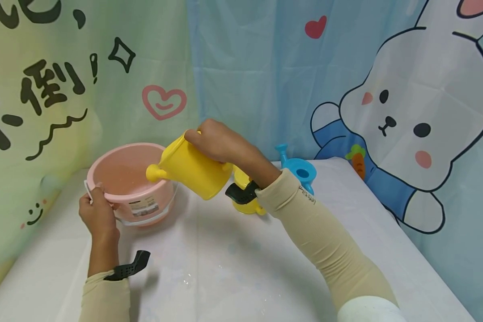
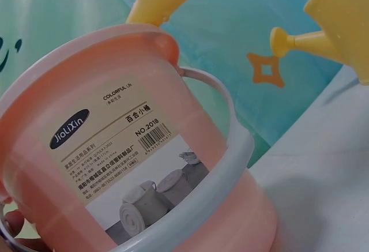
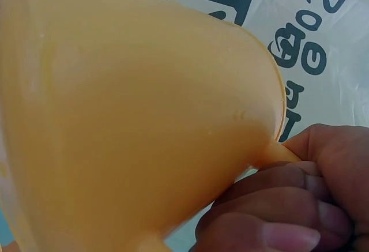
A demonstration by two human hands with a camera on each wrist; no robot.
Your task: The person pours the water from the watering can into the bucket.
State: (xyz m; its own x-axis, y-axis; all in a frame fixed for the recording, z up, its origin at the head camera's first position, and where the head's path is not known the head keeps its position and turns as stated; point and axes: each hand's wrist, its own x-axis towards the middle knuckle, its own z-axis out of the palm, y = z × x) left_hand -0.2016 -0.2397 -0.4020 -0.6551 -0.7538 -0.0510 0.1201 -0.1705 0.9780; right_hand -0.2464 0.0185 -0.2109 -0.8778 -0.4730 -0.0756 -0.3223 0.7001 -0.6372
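Head view: right hand [image 1: 221,143] grips a tilted yellow can [image 1: 191,167], spout over the bucket [image 1: 130,179] at 9 o'clock; left hand [image 1: 97,213] clasps its rim. Water already inside; pouring appears unfinished.

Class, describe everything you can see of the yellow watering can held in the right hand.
The yellow can looks like smooth, slightly glossy plastic: a round tapering body and a spout ending in a knob. It is held in the air, tilted with the spout pointing left and down over the pink bucket, without touching it. The right hand grips its handle, fingers curled round it. No stream of water is discernible.
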